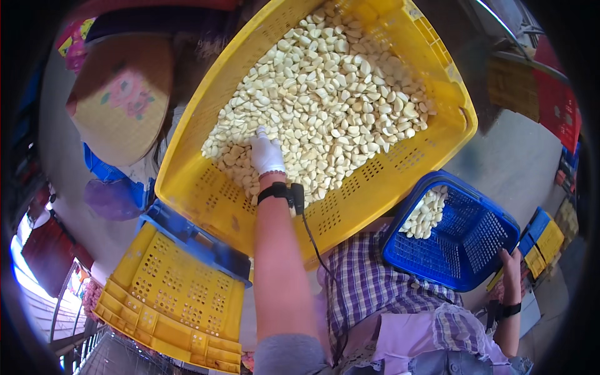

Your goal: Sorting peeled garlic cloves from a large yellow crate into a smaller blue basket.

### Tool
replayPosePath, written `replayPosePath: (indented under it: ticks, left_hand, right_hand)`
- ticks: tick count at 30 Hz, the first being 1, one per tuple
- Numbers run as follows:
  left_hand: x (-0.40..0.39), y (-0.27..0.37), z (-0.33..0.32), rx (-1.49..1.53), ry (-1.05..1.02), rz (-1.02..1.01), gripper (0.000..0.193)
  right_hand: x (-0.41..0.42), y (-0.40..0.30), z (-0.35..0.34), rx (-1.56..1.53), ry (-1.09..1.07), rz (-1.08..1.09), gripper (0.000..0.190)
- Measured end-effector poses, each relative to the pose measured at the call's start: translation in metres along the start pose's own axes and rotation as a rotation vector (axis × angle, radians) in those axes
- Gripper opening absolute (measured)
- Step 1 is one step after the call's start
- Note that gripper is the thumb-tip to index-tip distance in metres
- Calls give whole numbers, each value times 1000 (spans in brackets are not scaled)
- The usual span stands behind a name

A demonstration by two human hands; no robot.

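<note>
My left hand (267, 152), in a white glove, reaches into a large yellow plastic crate (365, 185) and touches the peeled garlic cloves (323, 103) heaped inside. Its fingers are partly hidden, so I cannot tell whether they hold any cloves. At the right, my right hand (511, 269) grips the rim of a blue perforated plastic basket (478, 243), which is tilted beside the crate's near right side. A small pile of peeled cloves (426, 213) lies against the basket's far left wall.
An overturned yellow perforated crate (180, 286) stands at lower left beside a blue plastic piece (192, 234). Another person in a woven conical hat (124, 103) is close on the left. A red crate (558, 108) stands at far right. A cable (311, 239) hangs from my left wrist.
</note>
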State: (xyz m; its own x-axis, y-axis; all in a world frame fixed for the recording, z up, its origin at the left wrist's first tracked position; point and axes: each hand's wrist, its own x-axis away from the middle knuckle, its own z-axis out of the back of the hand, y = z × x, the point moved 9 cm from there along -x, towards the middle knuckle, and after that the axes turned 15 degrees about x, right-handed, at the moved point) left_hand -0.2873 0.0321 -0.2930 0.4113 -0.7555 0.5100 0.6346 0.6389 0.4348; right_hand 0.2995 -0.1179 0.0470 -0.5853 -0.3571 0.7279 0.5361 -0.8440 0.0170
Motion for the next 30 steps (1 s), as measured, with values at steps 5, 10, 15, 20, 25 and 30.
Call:
replayPosePath:
  ticks: [5, 10, 15, 20, 25, 30]
  left_hand:
    - [-6, -54, -10, 574, -1, 35, 32]
    - [17, -50, -29, 1795, -85, 424, 14]
    - [-3, -6, -14, 2167, -245, 152, 15]
    - [-22, 5, -18, 611, 72, 136, 34]
    - [-16, -16, -37, 316, 75, -99, 30]
    - [7, -38, -57, 1420, -60, 419, 36]
  right_hand:
    - [12, -22, -9, -8, -3, -76, 24]
    - [9, -6, 0, -9, 2, -85, 26]
    - [7, -9, 0, -31, 17, -87, 23]
    - [5, -3, 2, -34, 24, -89, 23]
    - [-3, 1, 2, -16, 1, -58, 23]
    - [-6, 23, 9, 11, -9, -77, 23]
